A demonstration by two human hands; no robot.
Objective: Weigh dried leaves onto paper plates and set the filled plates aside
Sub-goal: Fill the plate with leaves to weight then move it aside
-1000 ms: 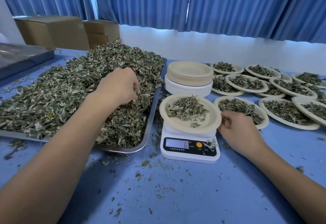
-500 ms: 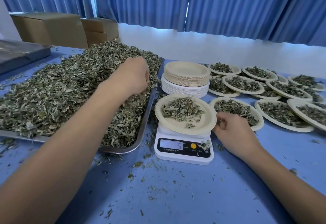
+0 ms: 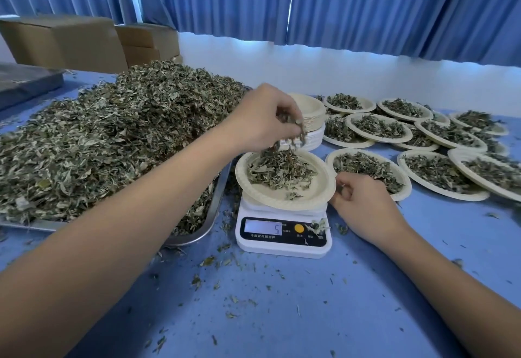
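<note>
A paper plate [image 3: 315, 191] with a small heap of dried leaves sits on a white digital scale [image 3: 282, 233] at the table's middle. My left hand [image 3: 262, 118] hovers just above the plate's far edge, pinching a tuft of dried leaves that trail down from the fingers. My right hand [image 3: 363, 202] rests on the table against the plate's right rim, fingers curled at the edge. A big metal tray [image 3: 214, 211] piled with dried leaves [image 3: 112, 137] lies to the left.
A stack of empty paper plates [image 3: 313, 112] stands behind the scale. Several filled plates [image 3: 439, 171] cover the right side. Cardboard boxes [image 3: 70, 41] stand at the back left. Leaf crumbs litter the blue table [image 3: 282, 301].
My left hand has lifted out of the leaf pile and moved right with a pinch of leaves to above the plate on the scale. My right hand has stayed at the plate's rim.
</note>
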